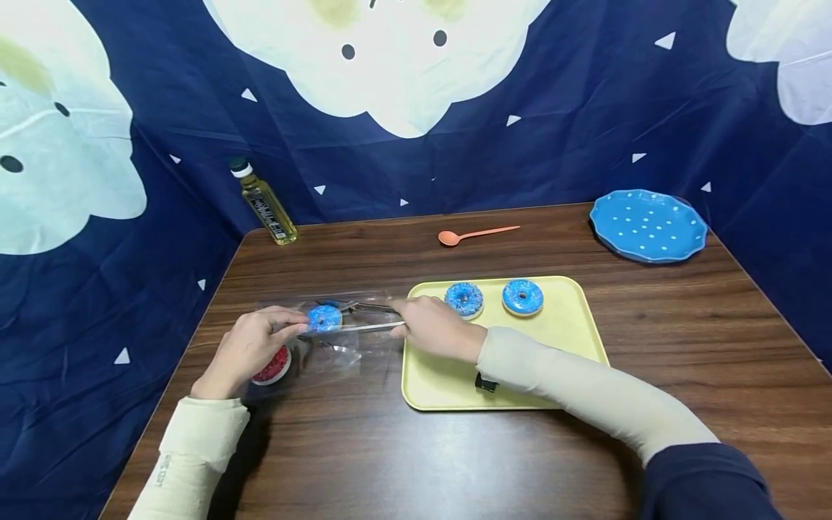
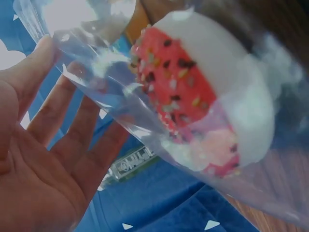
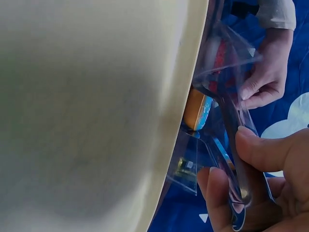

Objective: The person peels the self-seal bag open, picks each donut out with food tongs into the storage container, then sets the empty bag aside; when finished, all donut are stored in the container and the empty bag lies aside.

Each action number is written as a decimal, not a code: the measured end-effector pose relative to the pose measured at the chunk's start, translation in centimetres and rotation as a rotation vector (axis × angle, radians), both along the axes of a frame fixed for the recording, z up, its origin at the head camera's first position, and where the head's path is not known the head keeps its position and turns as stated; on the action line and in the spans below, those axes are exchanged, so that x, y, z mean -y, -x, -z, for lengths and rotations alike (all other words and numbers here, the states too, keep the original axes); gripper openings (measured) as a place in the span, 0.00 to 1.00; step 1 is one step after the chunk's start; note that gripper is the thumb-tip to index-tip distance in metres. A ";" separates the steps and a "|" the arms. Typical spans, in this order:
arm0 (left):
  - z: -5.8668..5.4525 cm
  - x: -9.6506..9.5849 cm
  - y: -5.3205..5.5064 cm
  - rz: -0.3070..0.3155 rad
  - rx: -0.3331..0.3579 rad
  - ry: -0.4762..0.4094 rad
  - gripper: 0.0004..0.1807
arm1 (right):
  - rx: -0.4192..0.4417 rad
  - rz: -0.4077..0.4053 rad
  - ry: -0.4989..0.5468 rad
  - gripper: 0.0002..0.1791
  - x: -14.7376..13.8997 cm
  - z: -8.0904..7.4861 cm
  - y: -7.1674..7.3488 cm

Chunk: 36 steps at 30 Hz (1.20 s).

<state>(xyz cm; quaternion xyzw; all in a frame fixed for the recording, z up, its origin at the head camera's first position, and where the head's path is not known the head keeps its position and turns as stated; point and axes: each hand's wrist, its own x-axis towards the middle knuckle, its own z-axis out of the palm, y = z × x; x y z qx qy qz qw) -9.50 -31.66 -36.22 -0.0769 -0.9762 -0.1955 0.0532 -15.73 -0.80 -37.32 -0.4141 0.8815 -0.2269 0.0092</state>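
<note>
A clear plastic bag (image 1: pixel 341 361) is spread between both hands at the left of the table. My left hand (image 1: pixel 243 354) pinches the bag's edge between thumb and fingers. Metal tongs (image 3: pixel 231 121) are gripped in my right hand (image 1: pixel 438 328), their arms reaching into the bag. At the tongs' far end is a doughnut with blue icing (image 1: pixel 325 318), close by the left fingertips. Below the left hand, a red-iced doughnut (image 1: pixel 271 367) shows partly; sprinkles and a white base appear through the plastic in the left wrist view.
A yellow tray (image 1: pixel 539 368) lies under the right forearm, bearing two blue doughnuts (image 1: pixel 523 297) near its back rim. Behind stand an oil bottle (image 1: pixel 269 209) at left, an orange spoon (image 1: pixel 481 234) in the middle and a blue dotted plate (image 1: pixel 650 224) at right.
</note>
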 end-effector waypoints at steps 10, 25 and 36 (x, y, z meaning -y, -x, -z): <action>-0.1 0.1 1.0 -0.006 0.016 0.024 0.12 | -0.086 0.057 -0.035 0.22 1.4 0.6 -0.2; 0.1 -0.2 1.1 0.042 0.012 0.069 0.11 | -0.030 0.048 0.047 0.26 -1.5 0.2 -1.1; -0.1 -0.5 1.0 0.011 0.040 0.039 0.13 | -0.015 0.080 0.083 0.21 -6.1 -0.1 -1.7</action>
